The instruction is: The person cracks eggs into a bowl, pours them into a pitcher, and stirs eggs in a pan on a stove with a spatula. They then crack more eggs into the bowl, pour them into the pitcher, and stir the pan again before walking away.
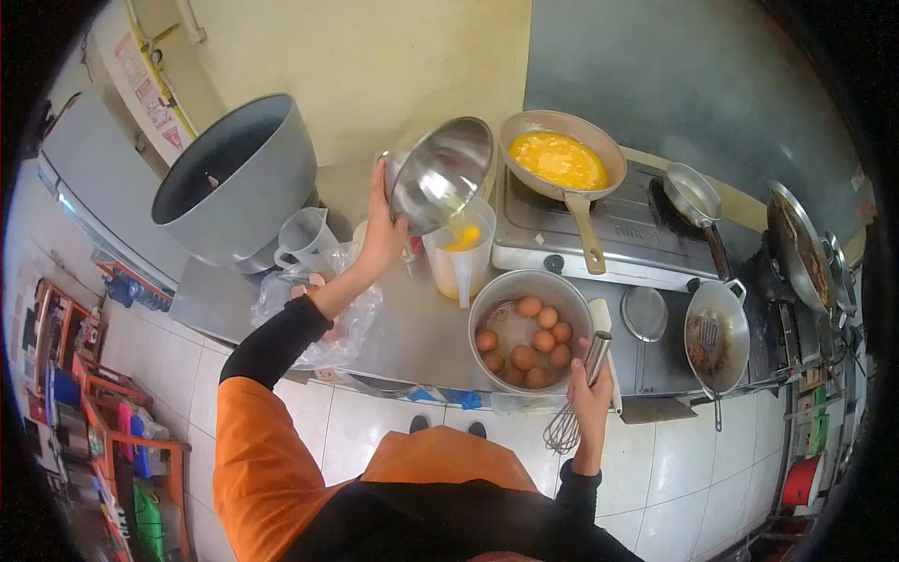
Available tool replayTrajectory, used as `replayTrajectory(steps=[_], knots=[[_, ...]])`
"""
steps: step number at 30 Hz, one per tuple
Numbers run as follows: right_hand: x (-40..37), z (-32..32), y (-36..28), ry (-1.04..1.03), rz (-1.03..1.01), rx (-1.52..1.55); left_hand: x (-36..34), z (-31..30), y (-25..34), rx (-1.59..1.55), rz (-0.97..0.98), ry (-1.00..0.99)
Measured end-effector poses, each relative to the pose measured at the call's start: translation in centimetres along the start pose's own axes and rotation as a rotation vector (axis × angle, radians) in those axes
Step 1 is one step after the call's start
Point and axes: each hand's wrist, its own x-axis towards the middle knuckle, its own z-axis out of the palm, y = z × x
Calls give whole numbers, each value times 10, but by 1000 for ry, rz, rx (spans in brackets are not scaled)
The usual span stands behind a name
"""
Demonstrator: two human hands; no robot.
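My left hand [382, 232] grips a steel mixing bowl [448, 169] by its side, tilted over a translucent plastic jug [446, 273]. Yellow egg [463, 236] shows at the jug's mouth, below the bowl's lip. In my right hand [592, 405] is a whisk [564, 429], held by its metal handle with the wires pointing down. Just left of that hand stands a metal pot [479, 302] holding several brown eggs [545, 340]. On the stove, a beige frying pan [586, 217] contains yellow egg mixture [558, 159].
A two-burner gas stove [524, 217] stands behind the pot. Left of the jug are a plastic bag [361, 314] with eggshells, a clear measuring jug [304, 236] and a large grey pot [245, 201]. A used pan [735, 361], a strainer [644, 314] and a small saucepan [693, 192] sit rightward.
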Motion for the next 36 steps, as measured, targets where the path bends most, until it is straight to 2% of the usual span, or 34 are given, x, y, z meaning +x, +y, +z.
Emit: replayTrajectory(steps=[5, 8, 11, 14, 17, 18, 19, 21, 23, 27, 30, 33, 36], knots=[[0, 10, -4, -12, -5, -20, -3, 2, 7, -32, 46, -4], [1, 12, -5, -17, -8, -16, -11, 3, -3, -205, -125, 72], [4, 12, -1, -27, -13, -14, -30, -7, 35, -664, -674, 153], [7, 14, 2, -13, -5, -31, -64, -33, 11, -876, -820, 19], [9, 15, -3, -16, 29, -15, -107, -49, 24, -880, -874, 43], [14, 11, 7, 5, -28, -56, -124, -53, 29, -963, -905, 71], [14, 10, 4, 18, -1, -24, -142, -53, 35, -1046, -938, 98], [15, 6, -8, 43, 39, 41, -182, -50, 50, -1028, -1089, 171], [22, 0, 1, 84, -41, -40, -217, -42, 51, -1046, -1212, 121], [24, -6, -13, 84, -11, -8, -262, -10, 4, -1112, -1348, 175], [23, -6, -16, 88, -24, -24, -267, 6, -23, -961, -1285, 137], [17, -12, -15, 102, -17, -10, -256, 8, 4, -717, -1410, 356], [10, -22, -14, 131, -18, 2, -264, 30, 20, 301, -445, 447]])
